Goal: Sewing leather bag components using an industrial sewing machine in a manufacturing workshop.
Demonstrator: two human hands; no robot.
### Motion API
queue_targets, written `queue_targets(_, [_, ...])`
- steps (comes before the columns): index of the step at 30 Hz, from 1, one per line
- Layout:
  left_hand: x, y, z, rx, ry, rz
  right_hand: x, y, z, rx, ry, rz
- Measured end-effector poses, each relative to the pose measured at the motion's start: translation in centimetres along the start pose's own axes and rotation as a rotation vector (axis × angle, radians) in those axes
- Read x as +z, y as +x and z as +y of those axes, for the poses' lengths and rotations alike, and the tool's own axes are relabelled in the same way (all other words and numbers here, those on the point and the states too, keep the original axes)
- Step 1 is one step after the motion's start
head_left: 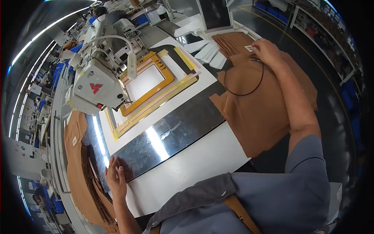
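Tabletop [198,160] part-hidden beneath brown fabric [257,117]

Surface [187,126]: glossy dark, white front section [191,160], mid-frame.
On it: white sheet [167,106] centre, white strips [212,54] upper centre, brown fabric pieces [255,111] right; brown fabric stack [78,171] at lower left edge.

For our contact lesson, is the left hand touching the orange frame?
Apart: the head view shows shiny plate and white sheet between the left hand and the orange frame.
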State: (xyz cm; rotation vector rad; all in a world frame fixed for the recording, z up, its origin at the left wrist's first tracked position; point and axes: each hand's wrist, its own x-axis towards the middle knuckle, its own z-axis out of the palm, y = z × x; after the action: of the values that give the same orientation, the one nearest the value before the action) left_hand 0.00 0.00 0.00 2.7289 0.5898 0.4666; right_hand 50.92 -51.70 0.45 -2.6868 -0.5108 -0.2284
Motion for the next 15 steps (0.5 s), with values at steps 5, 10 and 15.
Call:
queue_targets(5, [3.7, 3.1, 4.5, 0.141, -0.081, 0.026, 2.2, 2.4, -8.1, -0.439, 0.133, 0.07])
queue_targets(10, [7.2, 6.4, 8.2, 0.297, -0.076, 0.048, 7.6, 6.2, -11.5, -0.437, -0.029, 0.067])
queue_targets(15, [8.7, 6.6, 8.8, 0.326, -0.047, -0.039, 8.7, 8.6, -12.2, -0.396, -0.237, -0.052])
